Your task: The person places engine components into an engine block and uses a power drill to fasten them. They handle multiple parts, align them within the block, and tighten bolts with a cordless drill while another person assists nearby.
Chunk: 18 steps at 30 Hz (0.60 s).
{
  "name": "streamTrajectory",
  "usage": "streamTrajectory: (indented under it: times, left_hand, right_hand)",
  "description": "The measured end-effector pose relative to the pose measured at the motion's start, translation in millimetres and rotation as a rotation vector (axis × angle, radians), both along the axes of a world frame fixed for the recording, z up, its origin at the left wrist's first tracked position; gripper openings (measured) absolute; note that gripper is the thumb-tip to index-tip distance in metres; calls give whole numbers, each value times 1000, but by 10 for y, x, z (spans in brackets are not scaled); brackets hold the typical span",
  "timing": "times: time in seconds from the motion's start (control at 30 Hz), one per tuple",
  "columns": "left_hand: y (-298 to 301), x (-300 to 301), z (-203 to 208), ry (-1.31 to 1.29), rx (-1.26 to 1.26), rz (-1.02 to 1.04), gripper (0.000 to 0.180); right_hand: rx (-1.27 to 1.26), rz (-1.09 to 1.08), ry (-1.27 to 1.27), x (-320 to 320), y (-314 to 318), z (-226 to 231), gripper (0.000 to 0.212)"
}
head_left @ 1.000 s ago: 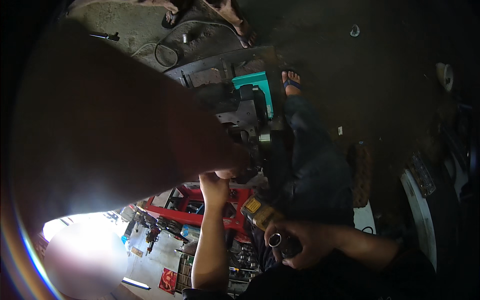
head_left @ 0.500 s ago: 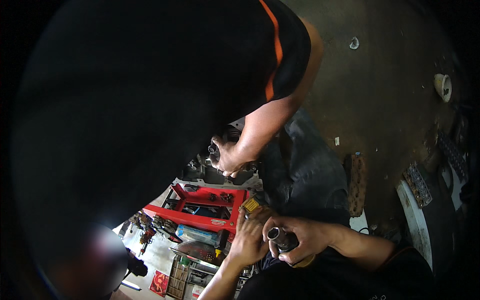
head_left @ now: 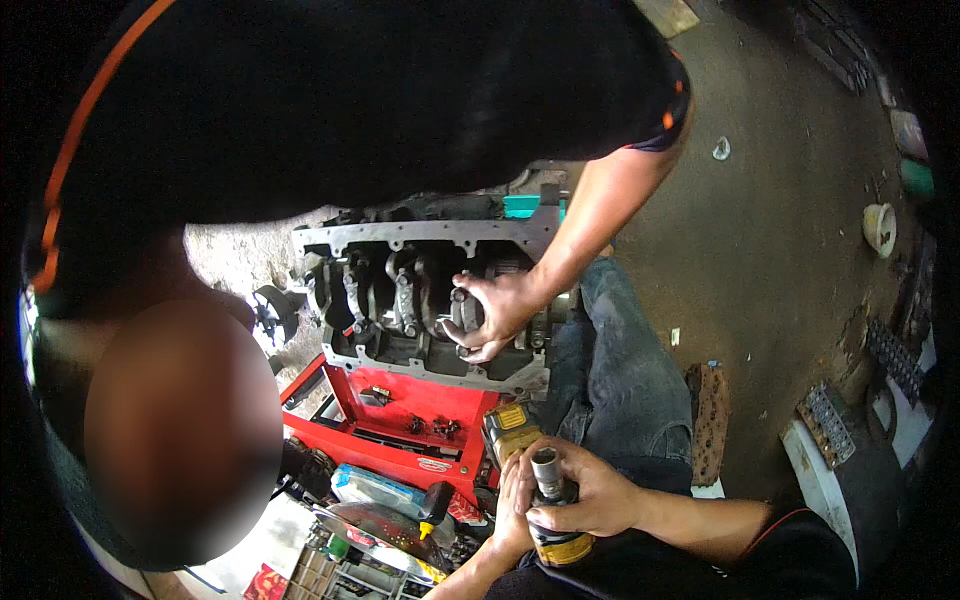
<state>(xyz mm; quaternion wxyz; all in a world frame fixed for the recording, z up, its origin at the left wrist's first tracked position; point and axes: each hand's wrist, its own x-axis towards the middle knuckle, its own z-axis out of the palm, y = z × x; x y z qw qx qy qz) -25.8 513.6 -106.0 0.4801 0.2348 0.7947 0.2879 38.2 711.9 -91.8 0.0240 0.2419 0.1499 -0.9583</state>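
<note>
My right hand (head_left: 592, 492) is wrapped round the front of a yellow-and-black cordless impact wrench (head_left: 560, 548), its metal socket (head_left: 545, 462) pointing up. My left hand (head_left: 512, 505) closes on the same tool beside the right one; its grip is partly hidden. The wrench's battery (head_left: 512, 428) sticks out beyond my fingers. Ahead lies an engine block (head_left: 430, 372) with a row of bearing caps (head_left: 404, 290) across its open middle. A co-worker's hand (head_left: 495, 310) spreads over a cap at the right end of the row.
A red tool cart (head_left: 370, 448) with bolts in its tray stands against the near side of the block. Bottles, a blue package (head_left: 375, 488) and a socket tray (head_left: 345, 580) lie at lower left. The co-worker leans in from the far left. Metal parts (head_left: 825, 420) rest on the right floor.
The view has shifted, and the co-worker's body covers less, so the engine block shows. My hands still hold the impact wrench, whose socket now points more upright.
</note>
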Motion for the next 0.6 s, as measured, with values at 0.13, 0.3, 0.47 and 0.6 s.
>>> streamTrajectory:
  times: [0.13, 0.3, 0.47, 0.6]
  left_hand:
    - [-319, -130, 44, -38, -96, 107, 49]
    - [-441, -390, 114, -24, -59, 263, 46]
    - [-595, -587, 221, -4, -105, 318, 43]
    - [-647, -540, 247, 19, -173, 321, 41]
  right_hand:
    - [24, 54, -62, -308, -253, 46, 47]
    - [-81, -129, -198, -811, -604, 65, 44]
    - [-38, -72, -302, -1077, -827, -12, 52]
    - [-1, -29, -357, -1154, -929, -139, 57]
